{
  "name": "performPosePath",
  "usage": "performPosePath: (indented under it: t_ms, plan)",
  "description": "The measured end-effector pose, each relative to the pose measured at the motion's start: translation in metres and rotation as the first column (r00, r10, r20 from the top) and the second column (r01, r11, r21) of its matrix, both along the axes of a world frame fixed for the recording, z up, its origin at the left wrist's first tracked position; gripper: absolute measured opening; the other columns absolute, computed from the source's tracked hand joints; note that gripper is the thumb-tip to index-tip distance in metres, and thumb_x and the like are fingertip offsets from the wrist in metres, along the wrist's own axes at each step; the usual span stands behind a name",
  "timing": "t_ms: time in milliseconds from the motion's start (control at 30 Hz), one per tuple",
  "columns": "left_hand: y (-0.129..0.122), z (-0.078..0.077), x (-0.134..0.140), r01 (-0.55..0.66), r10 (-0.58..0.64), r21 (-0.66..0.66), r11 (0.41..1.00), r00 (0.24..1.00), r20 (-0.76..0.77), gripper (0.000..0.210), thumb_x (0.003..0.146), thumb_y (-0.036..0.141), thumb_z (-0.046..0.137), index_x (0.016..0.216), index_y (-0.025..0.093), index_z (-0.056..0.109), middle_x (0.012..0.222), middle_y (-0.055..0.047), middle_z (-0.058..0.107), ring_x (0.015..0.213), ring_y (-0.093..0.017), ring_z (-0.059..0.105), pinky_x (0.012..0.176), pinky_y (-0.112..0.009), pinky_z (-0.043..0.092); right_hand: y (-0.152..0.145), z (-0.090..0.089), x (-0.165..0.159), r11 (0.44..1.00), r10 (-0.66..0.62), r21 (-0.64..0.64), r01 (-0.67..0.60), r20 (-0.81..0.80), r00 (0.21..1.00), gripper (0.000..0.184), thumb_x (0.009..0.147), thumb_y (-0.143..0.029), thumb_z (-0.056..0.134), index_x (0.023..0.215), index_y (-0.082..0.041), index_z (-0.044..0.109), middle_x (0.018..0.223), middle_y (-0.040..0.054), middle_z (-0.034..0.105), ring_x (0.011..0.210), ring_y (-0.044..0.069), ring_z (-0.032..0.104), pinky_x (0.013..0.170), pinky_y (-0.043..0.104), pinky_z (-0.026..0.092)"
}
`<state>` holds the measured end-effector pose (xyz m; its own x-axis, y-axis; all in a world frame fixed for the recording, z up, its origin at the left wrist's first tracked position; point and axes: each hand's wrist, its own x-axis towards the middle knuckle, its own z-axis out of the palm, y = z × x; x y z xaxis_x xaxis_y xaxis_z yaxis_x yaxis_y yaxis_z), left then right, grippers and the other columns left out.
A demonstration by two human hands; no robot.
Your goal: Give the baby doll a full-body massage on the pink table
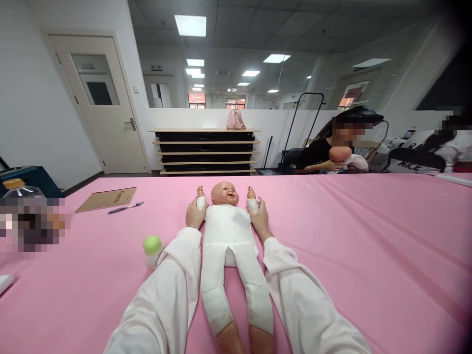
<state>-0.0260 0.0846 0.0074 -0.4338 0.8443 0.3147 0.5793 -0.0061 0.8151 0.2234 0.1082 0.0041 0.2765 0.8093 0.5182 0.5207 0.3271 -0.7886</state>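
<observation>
A baby doll (229, 226) with a white cloth body lies on its back on the pink-covered table (332, 216), head at the far end and legs toward me. Both doll arms are raised beside its head. My left hand (195, 215) is wrapped around the doll's arm on the left, just below the small plastic hand. On the other side, my right hand (260, 216) grips the doll's right-side arm in the same way. Near my left sleeve stands a small bottle (152, 251) with a green cap, partly hidden by the sleeve.
A brown notebook (106, 198) and a pen (126, 207) lie at the far left. A clear bottle with an orange cap (14, 184) stands at the left edge. Behind the table, a person (319, 152) holds another doll (341, 155). A low shelf (206, 150) carries a pink backpack (236, 119).
</observation>
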Motion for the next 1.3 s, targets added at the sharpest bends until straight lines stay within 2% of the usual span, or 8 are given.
performPosePath:
  t_ms: [167, 300, 500, 633, 767, 967, 1133, 1300]
  plan:
    - [-0.009, -0.003, -0.002, -0.148, 0.129, 0.056, 0.987, 0.96, 0.248, 0.05, 0.079, 0.041, 0.054, 0.124, 0.022, 0.044, 0.115, -0.008, 0.059, 0.103, -0.022, 0.057, 0.082, -0.03, 0.044, -0.004, -0.001, 0.004, 0.984, -0.106, 0.101, 0.144, -0.309, 0.945, 0.068, 0.074, -0.037, 0.052, 0.132, -0.012, 0.026, 0.124, 0.0185, 0.046, 0.11, 0.025, 0.051, 0.09, 0.04, 0.041]
    - [-0.016, -0.004, -0.005, -0.234, 0.217, -0.007, 0.972, 0.89, 0.401, 0.048, 0.084, 0.038, 0.047, 0.125, 0.013, 0.039, 0.118, -0.014, 0.056, 0.106, -0.024, 0.055, 0.084, -0.034, 0.044, -0.005, -0.003, 0.01, 0.899, -0.192, 0.241, 0.365, -0.532, 0.825, 0.057, 0.074, -0.025, 0.045, 0.127, -0.01, 0.027, 0.132, 0.018, 0.039, 0.124, 0.019, 0.038, 0.104, 0.039, 0.03]
    - [-0.029, -0.003, 0.002, -0.376, 0.356, -0.046, 0.926, 0.824, 0.44, 0.061, 0.087, 0.04, 0.041, 0.136, 0.012, 0.017, 0.131, -0.023, 0.041, 0.115, -0.03, 0.049, 0.087, -0.04, 0.043, -0.012, -0.002, 0.011, 0.866, -0.284, 0.16, 0.474, -0.622, 0.729, 0.055, 0.072, -0.021, 0.045, 0.124, -0.009, 0.032, 0.133, 0.0186, 0.038, 0.126, 0.02, 0.036, 0.106, 0.039, 0.028]
    - [-0.034, 0.0, 0.009, -0.411, 0.352, 0.006, 0.912, 0.789, 0.504, 0.062, 0.084, 0.043, 0.046, 0.134, 0.016, 0.02, 0.123, -0.021, 0.05, 0.107, -0.029, 0.055, 0.081, -0.039, 0.045, -0.027, 0.013, -0.004, 0.919, -0.132, 0.232, 0.32, -0.582, 0.802, 0.058, 0.076, -0.032, 0.05, 0.127, -0.011, 0.032, 0.13, 0.0179, 0.042, 0.118, 0.021, 0.045, 0.098, 0.037, 0.038]
    - [-0.034, 0.003, 0.018, -0.314, 0.232, 0.09, 0.945, 0.84, 0.49, 0.059, 0.081, 0.043, 0.052, 0.132, 0.024, 0.028, 0.109, -0.009, 0.062, 0.095, -0.022, 0.06, 0.078, -0.033, 0.046, -0.047, 0.035, -0.031, 0.941, 0.126, 0.337, 0.02, -0.406, 0.905, 0.047, 0.075, -0.025, 0.051, 0.121, -0.018, 0.045, 0.118, 0.0092, 0.054, 0.105, 0.018, 0.053, 0.09, 0.035, 0.043]
    - [-0.034, 0.007, 0.03, -0.001, -0.015, 0.25, 0.968, 0.998, 0.06, 0.058, 0.081, 0.035, 0.053, 0.135, 0.026, 0.036, 0.103, -0.007, 0.062, 0.097, -0.02, 0.055, 0.082, -0.029, 0.043, -0.056, 0.038, -0.051, 0.798, 0.505, 0.297, -0.523, 0.142, 0.851, 0.05, 0.068, -0.007, 0.041, 0.111, -0.024, 0.059, 0.115, 0.0032, 0.058, 0.11, 0.019, 0.05, 0.097, 0.038, 0.037]
    - [-0.031, 0.007, 0.029, 0.273, -0.203, 0.179, 0.945, 0.922, -0.33, 0.053, 0.08, 0.013, 0.044, 0.131, 0.028, 0.043, 0.118, -0.005, 0.056, 0.1, -0.02, 0.045, 0.089, -0.032, 0.038, -0.046, 0.027, -0.048, 0.782, 0.475, 0.247, -0.573, 0.359, 0.804, 0.053, 0.065, -0.002, 0.038, 0.102, -0.026, 0.066, 0.114, 0.0029, 0.058, 0.109, 0.021, 0.048, 0.098, 0.043, 0.034]
    - [-0.031, 0.006, 0.029, 0.323, -0.226, 0.15, 0.935, 0.863, -0.451, 0.047, 0.081, 0.016, 0.046, 0.124, 0.034, 0.05, 0.121, -0.003, 0.053, 0.1, -0.021, 0.042, 0.088, -0.034, 0.036, -0.039, 0.018, -0.047, 0.866, 0.378, 0.21, -0.454, 0.322, 0.868, 0.05, 0.066, -0.001, 0.041, 0.095, -0.03, 0.07, 0.107, 0.0054, 0.052, 0.106, 0.022, 0.042, 0.097, 0.045, 0.032]
